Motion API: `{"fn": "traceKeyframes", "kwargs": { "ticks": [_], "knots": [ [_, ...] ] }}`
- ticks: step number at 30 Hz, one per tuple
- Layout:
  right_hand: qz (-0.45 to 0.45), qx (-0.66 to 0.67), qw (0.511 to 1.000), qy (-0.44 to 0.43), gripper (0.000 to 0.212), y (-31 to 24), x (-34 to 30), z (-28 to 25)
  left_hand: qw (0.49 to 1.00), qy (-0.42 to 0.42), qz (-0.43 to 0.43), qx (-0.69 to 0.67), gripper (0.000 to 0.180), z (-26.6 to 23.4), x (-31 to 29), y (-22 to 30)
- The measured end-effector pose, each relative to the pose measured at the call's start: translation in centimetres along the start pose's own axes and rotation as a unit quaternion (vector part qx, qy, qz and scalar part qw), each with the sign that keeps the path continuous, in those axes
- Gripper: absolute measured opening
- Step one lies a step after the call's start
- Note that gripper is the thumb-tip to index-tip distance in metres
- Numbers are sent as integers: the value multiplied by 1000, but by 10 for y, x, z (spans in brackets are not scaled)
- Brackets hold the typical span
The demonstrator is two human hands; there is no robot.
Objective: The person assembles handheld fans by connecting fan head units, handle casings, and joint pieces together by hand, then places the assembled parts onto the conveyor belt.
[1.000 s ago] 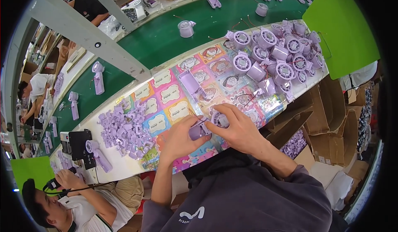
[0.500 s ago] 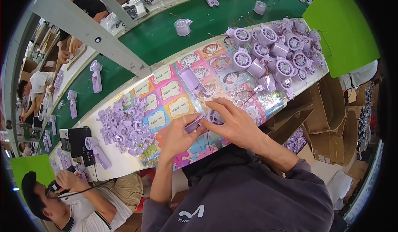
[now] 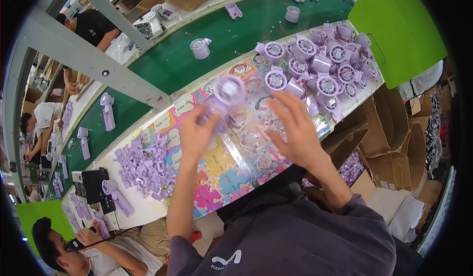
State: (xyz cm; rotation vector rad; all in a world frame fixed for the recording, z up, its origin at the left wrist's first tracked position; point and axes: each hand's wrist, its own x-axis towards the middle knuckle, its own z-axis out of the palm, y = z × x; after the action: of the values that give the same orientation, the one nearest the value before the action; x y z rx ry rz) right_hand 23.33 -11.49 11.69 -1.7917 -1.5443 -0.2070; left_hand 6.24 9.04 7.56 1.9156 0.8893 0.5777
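Observation:
My left hand point(image 3: 196, 132) is raised above the picture-covered mat, its fingers closed round a light purple fan piece point(image 3: 230, 90) with a round ringed head. The piece is smeared by motion, and its lower part is hidden behind my fingers. To the right hovers my right hand point(image 3: 297, 133), fingers spread and nothing in them. Just beyond that hand lies a large heap of round purple fan heads point(image 3: 327, 85) with thin red wires. Left of my left hand, small purple plastic parts point(image 3: 147, 165) form a pile on the white tabletop.
A green conveyor belt point(image 3: 165, 59) curves past the table, carrying spaced fan pieces and handle shells. A grey metal post point(image 3: 106, 73) rises at its edge. Bright green panels point(image 3: 394, 34) flank the table. Cardboard boxes point(image 3: 394, 157) stand at right. A person point(image 3: 93, 249) sits at lower left.
My left hand has lifted the fan piece away from the table's near side, up and to the left. My right hand has let go and moved right, fingers spreading. The whole view has shifted slightly.

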Motion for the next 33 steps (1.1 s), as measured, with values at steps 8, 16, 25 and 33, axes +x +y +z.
{"fn": "traceKeyframes", "kwargs": {
  "ticks": [8, 16, 25, 33],
  "knots": [
    [69, -55, 994, -60, 46, 26, -70, 33, 938, 299, -156, 85, 43, -28, 188, -83],
    [61, -29, 997, -25, 41, 36, -98, 66, 860, 464, -102, 185, 51, -41, 236, -128],
    [-5, -116, 993, -5, 40, 41, -96, 58, 928, 115, 75, 348, 56, 21, 236, -49],
    [110, -263, 957, -48, 71, 68, 30, 40, 964, -4, 150, 220, 60, 29, 196, -28]
  ]
}}
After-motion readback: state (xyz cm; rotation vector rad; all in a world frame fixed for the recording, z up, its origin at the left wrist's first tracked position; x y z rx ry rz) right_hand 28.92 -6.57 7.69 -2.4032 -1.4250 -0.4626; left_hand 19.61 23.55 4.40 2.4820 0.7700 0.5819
